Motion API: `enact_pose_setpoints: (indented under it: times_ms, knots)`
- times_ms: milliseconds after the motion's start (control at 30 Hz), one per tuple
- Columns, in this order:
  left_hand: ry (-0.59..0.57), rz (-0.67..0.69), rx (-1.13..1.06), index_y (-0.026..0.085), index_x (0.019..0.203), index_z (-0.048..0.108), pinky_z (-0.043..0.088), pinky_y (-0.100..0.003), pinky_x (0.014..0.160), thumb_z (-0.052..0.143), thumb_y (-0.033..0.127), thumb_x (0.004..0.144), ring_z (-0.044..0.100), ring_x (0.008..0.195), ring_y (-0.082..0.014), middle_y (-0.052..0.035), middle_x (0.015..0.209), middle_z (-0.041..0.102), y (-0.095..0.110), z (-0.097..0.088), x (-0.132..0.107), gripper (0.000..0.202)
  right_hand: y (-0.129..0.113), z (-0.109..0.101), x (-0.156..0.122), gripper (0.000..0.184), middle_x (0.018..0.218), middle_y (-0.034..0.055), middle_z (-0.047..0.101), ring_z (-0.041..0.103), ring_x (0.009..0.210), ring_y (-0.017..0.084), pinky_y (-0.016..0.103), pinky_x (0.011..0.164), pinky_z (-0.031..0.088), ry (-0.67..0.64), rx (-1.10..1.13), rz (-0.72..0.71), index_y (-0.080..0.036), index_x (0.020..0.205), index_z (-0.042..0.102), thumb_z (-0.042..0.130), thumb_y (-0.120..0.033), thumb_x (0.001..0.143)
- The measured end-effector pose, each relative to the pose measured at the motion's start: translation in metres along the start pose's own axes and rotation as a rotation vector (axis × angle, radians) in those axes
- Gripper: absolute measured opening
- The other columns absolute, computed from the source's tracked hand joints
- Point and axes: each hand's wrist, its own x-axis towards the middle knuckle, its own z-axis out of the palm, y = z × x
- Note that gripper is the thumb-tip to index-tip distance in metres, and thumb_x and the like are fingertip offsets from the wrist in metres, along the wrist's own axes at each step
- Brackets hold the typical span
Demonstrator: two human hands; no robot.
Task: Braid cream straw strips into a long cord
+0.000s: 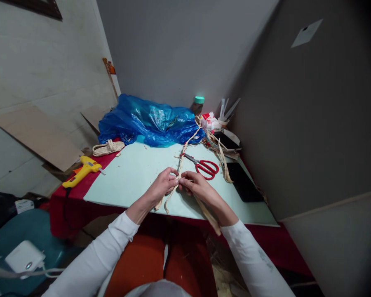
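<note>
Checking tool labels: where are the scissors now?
Head view, just right of centre: the scissors lie on the pale board, tips at the braid, just beyond the right hand.

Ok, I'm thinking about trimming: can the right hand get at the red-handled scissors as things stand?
Probably yes: the red-handled scissors lie just beyond the right hand, and nothing seems to block their grip end. The hand would likely have to let go of the pale strand first.
</note>
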Motion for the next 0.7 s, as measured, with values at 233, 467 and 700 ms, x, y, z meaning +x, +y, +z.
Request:
enact_pose_setpoints:
  times_ms: [233, 467, 700]
  knots:
    - [-0.028, -0.044, 0.077, 0.018, 0.094, 0.045, 0.015, -0.018, 0.043, 0.06, 0.03, 0.076, 0.031, 0.04, -0.003, 0.0, 0.065, 0.064, 0.002, -0.001, 0.003, 0.026, 0.004, 0.004, 0.002, 0.019, 0.057, -0.0033, 0.051, 0.032, 0.045, 0.007, 0.021, 0.042, 0.021, 0.109, 0.1, 0.073, -0.017, 0.074, 0.053, 0.056, -0.036, 0.079]
    - [0.004, -0.04, 0.231, 0.02, 0.092, 0.046, 0.018, -0.019, 0.043, 0.056, 0.029, 0.078, 0.031, 0.04, -0.0064, 0.0026, 0.058, 0.062, 0.005, 0.001, 0.0, 0.019, 0.005, 0.006, 0.003, 0.02, 0.051, -0.0058, 0.042, 0.032, 0.044, 0.008, 0.022, 0.044, 0.022, 0.185, 0.033, 0.061, -0.018, 0.072, 0.052, 0.055, -0.037, 0.08]
    - [0.248, 0.149, 0.884, 0.018, 0.068, 0.058, 0.033, -0.025, 0.06, 0.055, 0.02, 0.077, 0.051, 0.058, -0.015, -0.0014, 0.058, 0.061, 0.028, 0.001, -0.009, 0.01, 0.016, 0.012, 0.006, 0.013, 0.054, -0.0032, 0.054, 0.045, 0.053, 0.011, 0.022, 0.053, 0.032, 0.281, -0.204, -0.033, -0.019, 0.07, 0.051, 0.053, -0.028, 0.079]
